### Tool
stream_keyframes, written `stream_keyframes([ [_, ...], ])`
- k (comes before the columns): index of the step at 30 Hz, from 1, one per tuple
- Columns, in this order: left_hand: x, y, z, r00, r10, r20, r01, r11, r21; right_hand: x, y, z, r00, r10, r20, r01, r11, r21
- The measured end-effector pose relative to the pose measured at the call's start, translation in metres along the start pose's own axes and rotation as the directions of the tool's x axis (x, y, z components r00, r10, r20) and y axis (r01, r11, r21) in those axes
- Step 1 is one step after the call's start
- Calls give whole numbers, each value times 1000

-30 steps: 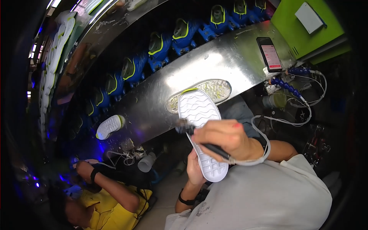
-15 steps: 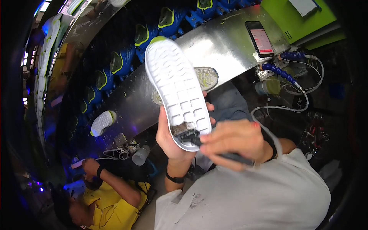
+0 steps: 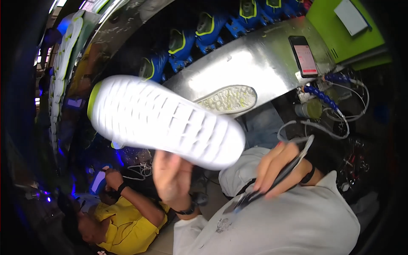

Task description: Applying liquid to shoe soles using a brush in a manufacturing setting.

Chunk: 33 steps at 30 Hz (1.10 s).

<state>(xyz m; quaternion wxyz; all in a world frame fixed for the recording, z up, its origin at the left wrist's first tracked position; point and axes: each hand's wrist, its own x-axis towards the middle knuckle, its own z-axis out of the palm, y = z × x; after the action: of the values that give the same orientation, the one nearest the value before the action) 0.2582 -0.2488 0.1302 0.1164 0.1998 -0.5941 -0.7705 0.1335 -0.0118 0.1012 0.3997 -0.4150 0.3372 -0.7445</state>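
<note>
White shoe sole (image 3: 165,123), lime-edged one end; grooves blurred, probably crosswise.

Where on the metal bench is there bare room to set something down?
Bare metal shows on the bench between the blue shoes, the phone and the sole-shaped pad. It is crowded at the near right corner, with blue hoses; the white sole in the left hand hides much of the left part.

Dressed in a pale grey, short-sleeved T-shirt (image 3: 293,216), marked on the front with a dark, blotchy patch (image 3: 223,225). Ungloved, wearing a black wristband (image 3: 186,210) below the left hand (image 3: 173,176) and another black band (image 3: 308,175) by the right hand (image 3: 274,163).
</note>
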Motion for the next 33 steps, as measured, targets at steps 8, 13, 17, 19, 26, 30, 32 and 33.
stream_keyframes([
  [8,6,-87,30,948,-154,280,319,476,-820,48,-5,-27,818,-399,-414,-139,562,-816],
  [13,-15,-91,44,929,-56,366,351,447,-823,90,29,-27,847,-438,-300,-98,427,-899],
  [17,-18,-110,15,979,-204,11,100,432,-896,79,44,-10,944,-318,-88,134,613,-779],
  [19,-28,-109,10,954,-272,-126,64,595,-801,78,35,-17,947,-269,-174,125,812,-571],
  [26,13,-79,41,973,33,229,187,469,-863,58,28,21,944,-292,-151,138,769,-625],
  [30,12,-67,57,981,-135,136,148,87,-985,39,19,-1,900,-196,-389,-26,867,-498],
  [32,22,-74,54,945,-206,254,303,260,-917,32,19,9,931,-215,-295,-24,770,-638],
  [33,31,-74,42,893,-119,434,446,376,-813,29,23,19,944,-240,-227,69,814,-576],
])
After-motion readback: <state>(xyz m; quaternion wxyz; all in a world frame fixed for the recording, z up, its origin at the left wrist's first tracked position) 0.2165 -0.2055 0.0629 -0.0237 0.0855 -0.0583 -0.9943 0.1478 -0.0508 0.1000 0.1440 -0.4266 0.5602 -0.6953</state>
